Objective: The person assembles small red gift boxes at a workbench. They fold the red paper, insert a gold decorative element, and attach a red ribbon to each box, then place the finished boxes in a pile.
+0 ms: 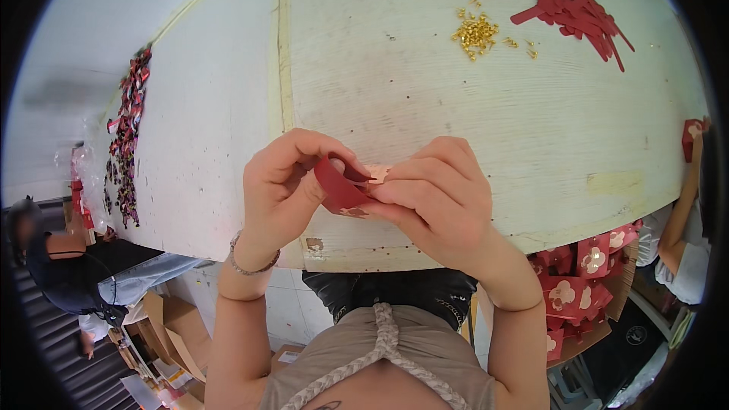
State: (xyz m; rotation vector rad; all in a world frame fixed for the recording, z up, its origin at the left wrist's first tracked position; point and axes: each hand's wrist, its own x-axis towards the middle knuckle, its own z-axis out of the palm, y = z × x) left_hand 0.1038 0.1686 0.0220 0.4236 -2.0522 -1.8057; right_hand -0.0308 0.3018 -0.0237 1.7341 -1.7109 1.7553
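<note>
A broad pale table (402,95) fills the view, a yellowed taped seam (285,45) running across it. Over on the left, a co-worker in dark clothing (57,269) is at the table's edge; on the right, another co-worker's arm (687,197) reaches to a red box (691,140). Below that, an open carton (626,285) is heaped with red boxes (573,292) printed with pale flowers. At the far right lies a pile of dark red strips (566,4), and down the left edge a long band of small red-and-black pieces (129,137). Now the hands, close together at the near edge: the left hand (281,182) has thumb and bent fingers closed on a curled red piece (338,186), which loops around a fingertip, while the right hand (444,193) pinches its right end, fingers partly hiding it. Pale flower print shows on its underside. Beyond, gold fasteners (476,33) sit in a loose cluster. Smallest of all, a round white emblem (636,335) on something black, too small to read.
</note>
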